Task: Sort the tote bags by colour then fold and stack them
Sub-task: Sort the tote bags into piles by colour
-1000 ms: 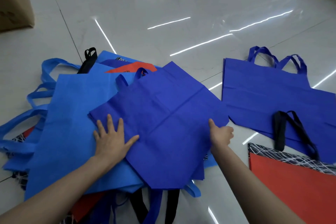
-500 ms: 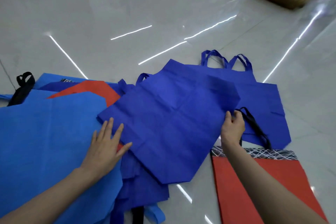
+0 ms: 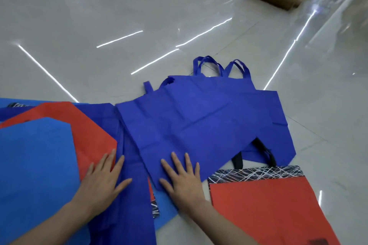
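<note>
Royal-blue non-woven tote bag (image 3: 199, 125) lies askew on matching blue bag (image 3: 278, 141), glossy tiled floor (image 3: 119, 6). Right hand (image 3: 183, 181) flat, fingers spread, pressing its near corner; left hand (image 3: 103, 181) flat, spread, on mixed unsorted pile (image 3: 39, 155). Sorting step. Next, likely: square edges.

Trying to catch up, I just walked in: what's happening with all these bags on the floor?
A person is sorting tote bags on the floor. The right hand presses flat on a dark blue bag lying over a second dark blue one. The left hand rests flat on a mixed heap of red and blue bags. A red bag with a patterned band lies at right.
</note>
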The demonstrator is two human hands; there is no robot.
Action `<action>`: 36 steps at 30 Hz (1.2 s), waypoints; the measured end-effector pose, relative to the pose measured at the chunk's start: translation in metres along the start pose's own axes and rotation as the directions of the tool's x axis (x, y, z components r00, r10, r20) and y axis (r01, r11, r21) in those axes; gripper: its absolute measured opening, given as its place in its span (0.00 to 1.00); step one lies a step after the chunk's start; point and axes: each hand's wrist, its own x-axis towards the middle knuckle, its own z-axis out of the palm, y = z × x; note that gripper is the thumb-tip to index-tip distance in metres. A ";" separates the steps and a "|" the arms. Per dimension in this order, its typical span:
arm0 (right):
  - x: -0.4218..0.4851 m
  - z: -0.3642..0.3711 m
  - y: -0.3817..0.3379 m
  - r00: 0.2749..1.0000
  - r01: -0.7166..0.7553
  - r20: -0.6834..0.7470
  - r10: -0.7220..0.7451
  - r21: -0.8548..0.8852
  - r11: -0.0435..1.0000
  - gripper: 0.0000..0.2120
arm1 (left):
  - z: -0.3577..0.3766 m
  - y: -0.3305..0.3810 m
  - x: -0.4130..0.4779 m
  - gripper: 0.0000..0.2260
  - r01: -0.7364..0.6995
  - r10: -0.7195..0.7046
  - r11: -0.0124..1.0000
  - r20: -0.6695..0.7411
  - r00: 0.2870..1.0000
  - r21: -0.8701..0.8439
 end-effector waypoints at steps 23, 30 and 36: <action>0.080 -0.057 0.040 0.881 -0.451 -0.006 0.473 0.287 0.845 0.39 | 0.008 -0.001 -0.010 0.35 0.026 -0.040 0.990 -0.097 0.995 -0.137; 0.046 -0.046 -0.046 0.900 0.305 -0.381 -0.212 0.203 0.930 0.15 | -0.003 -0.041 -0.046 0.35 0.073 -0.138 0.955 -0.213 0.967 -0.286; 0.016 -0.039 -0.163 0.896 0.439 -0.203 -0.395 0.538 0.720 0.16 | 0.011 -0.077 -0.097 0.53 0.440 -0.463 0.859 -0.028 0.886 -0.263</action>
